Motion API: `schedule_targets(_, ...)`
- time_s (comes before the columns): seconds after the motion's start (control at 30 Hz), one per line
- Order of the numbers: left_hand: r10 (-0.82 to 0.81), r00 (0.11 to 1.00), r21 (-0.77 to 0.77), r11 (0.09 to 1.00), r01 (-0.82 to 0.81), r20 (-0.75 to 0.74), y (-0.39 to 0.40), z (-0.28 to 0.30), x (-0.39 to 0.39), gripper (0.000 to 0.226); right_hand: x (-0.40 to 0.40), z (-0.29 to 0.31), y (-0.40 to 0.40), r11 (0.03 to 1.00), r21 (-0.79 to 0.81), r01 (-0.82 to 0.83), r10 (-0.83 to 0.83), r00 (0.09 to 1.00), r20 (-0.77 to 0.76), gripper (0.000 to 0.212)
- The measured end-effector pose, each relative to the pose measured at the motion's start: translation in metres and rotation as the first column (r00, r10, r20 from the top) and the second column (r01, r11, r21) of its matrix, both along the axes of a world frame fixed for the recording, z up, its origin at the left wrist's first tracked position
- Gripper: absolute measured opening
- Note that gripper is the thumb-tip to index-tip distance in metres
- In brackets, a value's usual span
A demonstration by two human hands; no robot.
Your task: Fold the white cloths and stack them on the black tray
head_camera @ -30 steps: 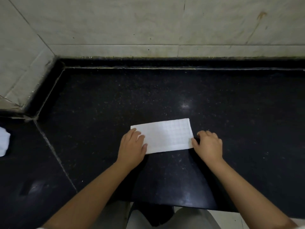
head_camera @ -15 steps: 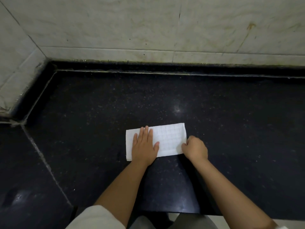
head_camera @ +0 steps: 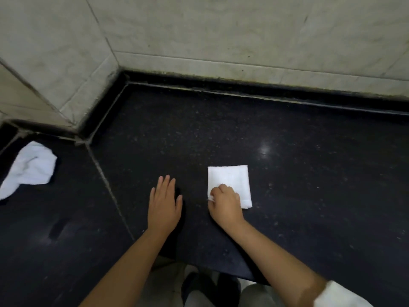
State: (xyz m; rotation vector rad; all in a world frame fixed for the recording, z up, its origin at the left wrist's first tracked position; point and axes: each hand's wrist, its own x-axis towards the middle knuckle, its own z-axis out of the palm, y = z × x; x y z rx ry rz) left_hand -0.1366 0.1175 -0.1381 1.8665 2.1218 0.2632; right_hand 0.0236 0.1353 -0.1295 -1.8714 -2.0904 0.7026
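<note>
Black bench (head_camera: 287, 196), frame centre: my right hand (head_camera: 225, 204) pinches the folded white cloth (head_camera: 230, 180), soft and light; left hand (head_camera: 164, 202) lies spread flat.

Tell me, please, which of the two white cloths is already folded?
The folded cloth is the small neat square under the right hand, which pinches its near left corner. The other cloth lies crumpled at the far left of the counter.

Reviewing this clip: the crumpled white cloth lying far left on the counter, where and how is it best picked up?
Probably by the bunched upper part of the crumpled cloth, pinched from above by the free left hand. Its raised folds offer purchase; the thin tail trailing toward the near-left lies flat on the counter.
</note>
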Motion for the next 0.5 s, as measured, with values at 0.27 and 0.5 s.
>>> schedule_targets(0.27,-0.154,0.984,0.042,0.988,0.151,0.084,0.001,-0.004,0.006,0.048,0.031,0.001,-0.009,0.975,0.046,-0.218,0.216,0.975,0.049,0.019)
schedule_targets(0.5,-0.57,0.817,0.149,0.819,0.554,0.091,0.023,0.009,0.038,0.036,0.082,0.013,-0.018,0.974,-0.011,-0.226,0.209,0.878,0.43,0.054)
